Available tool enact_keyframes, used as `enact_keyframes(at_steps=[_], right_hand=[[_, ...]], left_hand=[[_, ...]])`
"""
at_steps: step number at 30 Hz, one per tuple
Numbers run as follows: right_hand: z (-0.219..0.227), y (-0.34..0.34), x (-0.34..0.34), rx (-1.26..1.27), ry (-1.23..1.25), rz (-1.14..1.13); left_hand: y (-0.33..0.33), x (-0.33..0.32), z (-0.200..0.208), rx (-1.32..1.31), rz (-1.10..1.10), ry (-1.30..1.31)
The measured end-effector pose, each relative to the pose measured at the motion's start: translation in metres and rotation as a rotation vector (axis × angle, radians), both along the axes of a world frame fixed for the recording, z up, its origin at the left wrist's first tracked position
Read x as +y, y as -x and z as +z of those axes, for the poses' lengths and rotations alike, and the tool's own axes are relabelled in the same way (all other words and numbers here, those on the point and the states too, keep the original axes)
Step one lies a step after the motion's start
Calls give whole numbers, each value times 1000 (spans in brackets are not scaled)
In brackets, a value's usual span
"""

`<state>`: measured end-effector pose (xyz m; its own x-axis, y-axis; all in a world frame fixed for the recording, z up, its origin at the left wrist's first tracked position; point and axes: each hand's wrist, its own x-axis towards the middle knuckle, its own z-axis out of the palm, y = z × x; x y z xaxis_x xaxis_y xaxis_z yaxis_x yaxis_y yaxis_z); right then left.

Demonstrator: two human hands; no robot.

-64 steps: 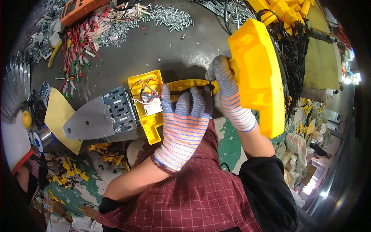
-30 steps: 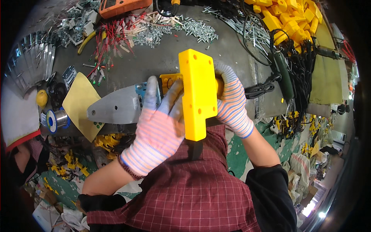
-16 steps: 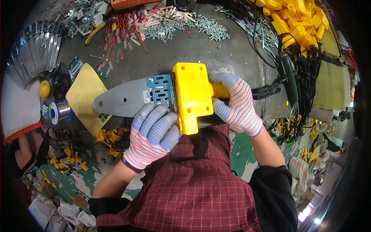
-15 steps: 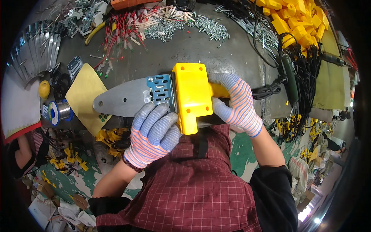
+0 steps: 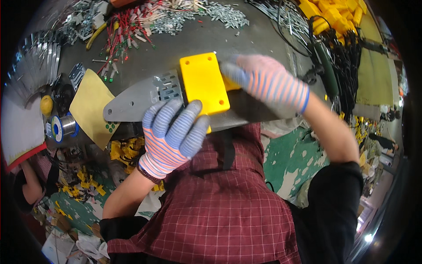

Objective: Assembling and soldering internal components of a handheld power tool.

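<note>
A pipe welder with a yellow box-shaped housing (image 5: 205, 83) lies over the bench near its front edge. Its grey tapered metal plate (image 5: 127, 107) points left, and a slotted metal guard (image 5: 169, 83) joins the two. In a striped knit glove, my left hand (image 5: 171, 136) grips the tool's near side, with fingertips at the guard and the housing's near corner; what its thumb touches underneath is hidden. My right hand (image 5: 270, 79), gloved alike and smeared by motion, is at the right of the housing by the yellow handle (image 5: 231, 83). Whether it touches the handle is unclear.
Screws (image 5: 226, 15), red-wired parts (image 5: 125, 37) and metal rods (image 5: 285, 20) lie along the back. Yellow housings (image 5: 332, 15) are heaped at the back right, above black cables (image 5: 349, 66). A yellow card (image 5: 90, 105) and solder spool (image 5: 66, 126) are left. Another person's arm (image 5: 31, 182) shows far left.
My right hand has come off its grip around the handle and moved up over it. The pipe welder has shifted slightly left and up in view, and the left hand remains at its near side.
</note>
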<state>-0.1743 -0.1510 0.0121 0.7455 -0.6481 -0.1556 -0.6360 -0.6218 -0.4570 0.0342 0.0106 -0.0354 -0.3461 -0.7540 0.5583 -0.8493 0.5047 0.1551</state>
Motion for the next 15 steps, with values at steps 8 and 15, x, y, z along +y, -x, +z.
enact_keyframes(at_steps=[8,15], right_hand=[[-10,-1,-20,441,248,248],[9,-19,-37,430,-59,299]], left_hand=[[1,-18,-9,84,-127,149],[3,-21,5,138,-105,101]])
